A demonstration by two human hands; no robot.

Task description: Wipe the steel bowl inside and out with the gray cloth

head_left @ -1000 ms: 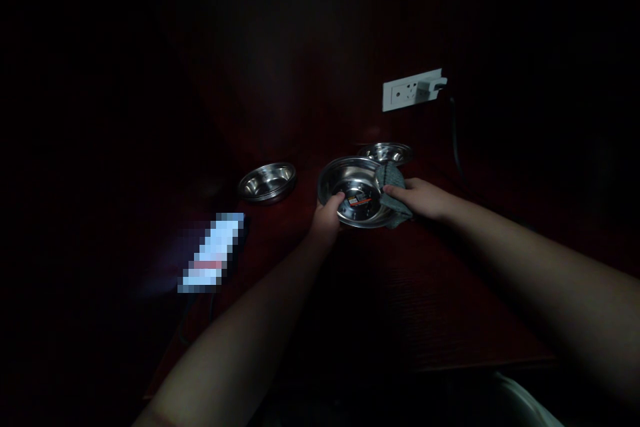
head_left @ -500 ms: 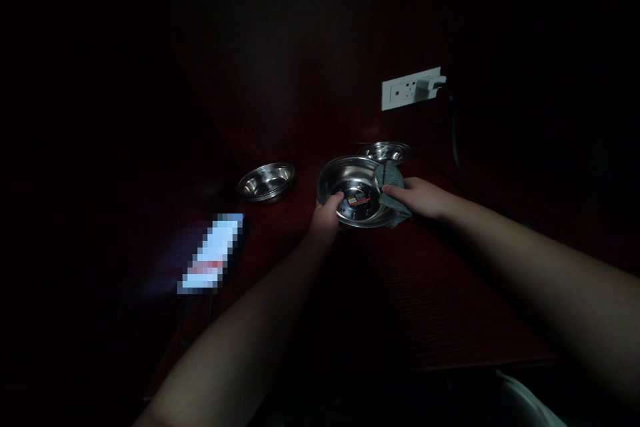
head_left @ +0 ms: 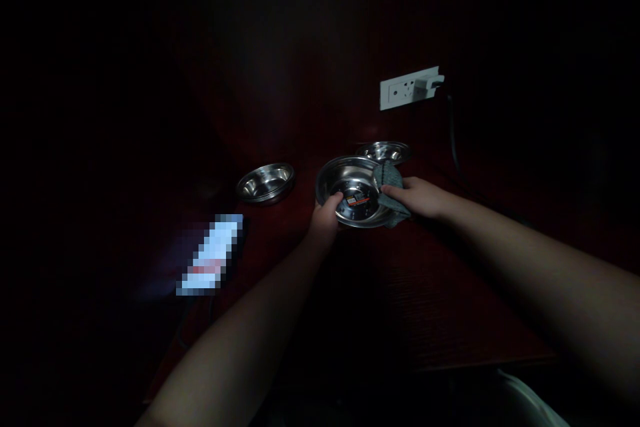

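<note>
Holding a steel bowl (head_left: 356, 192) tilted toward the camera above the dark red table (head_left: 450, 307) — left hand (head_left: 326, 215) closed on the near-left rim, thumb hooked just inside, fingers hidden beneath. Pinching a grey cloth (head_left: 390, 192) against the bowl's right rim with the right hand (head_left: 417, 197), fingers pressed together over the fabric, the cloth folding over the edge and reaching a little way inside. Showing a small red-and-white label at the bottom of the bowl, uncovered. Comparing with the views of a second ago: barely shifting — bowl, cloth and both hands keeping the same places relative to one another, the whole scene sliding only slightly leftward with the head; the cloth sitting at the same stretch of rim, so judging the wiping as dwelling on that edge rather than travelling round. Lying apart on the table: a second steel bowl (head_left: 266, 182) to the left, a third steel bowl (head_left: 385, 151) just behind the held one, partly hidden by it. Glowing at the near left, a lit phone (head_left: 213, 263). Standing further back, a white power strip (head_left: 410, 88) with a plug in it. Remaining too dark elsewhere to read.
</note>
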